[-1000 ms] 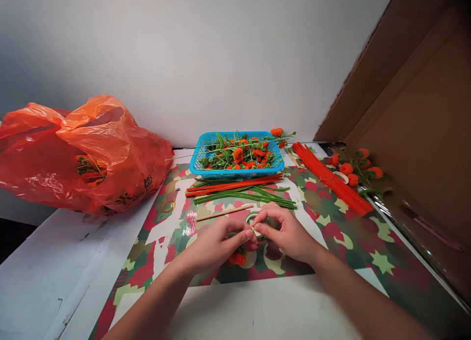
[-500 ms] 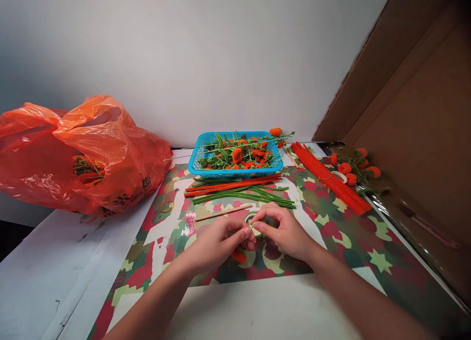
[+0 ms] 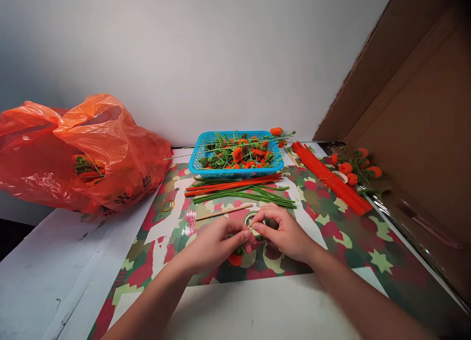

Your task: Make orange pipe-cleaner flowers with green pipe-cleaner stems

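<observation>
My left hand (image 3: pixel 222 239) is closed, thumb and fingers pinching the thin green stem of a fuzzy orange flower. The flower head (image 3: pixel 235 259) hangs below those fingers, over the patterned table cover. Close beside it, my right hand (image 3: pixel 281 229) pinches a thin pale green strip (image 3: pixel 251 228) between thumb and forefinger, at the left fingertips. Whether the strip is tape or part of the stem I cannot tell. Just behind the fingers lies a roll of green tape (image 3: pixel 260 231), partly hidden by my right hand.
A blue basket (image 3: pixel 235 172) of orange flowers stands at the back. Green pipe cleaners (image 3: pixel 243 196) and a wooden stick (image 3: pixel 224 212) lie before it. Red pipe cleaners (image 3: pixel 331 179) lie right, near more flowers (image 3: pixel 352 178). Left are a red plastic bag (image 3: pixel 128 158) and a wire ring (image 3: pixel 167 206).
The orange flower head below my left hand has turned and shifted slightly left, showing more clearly. Both hands stay in nearly the same place, still pinching.
</observation>
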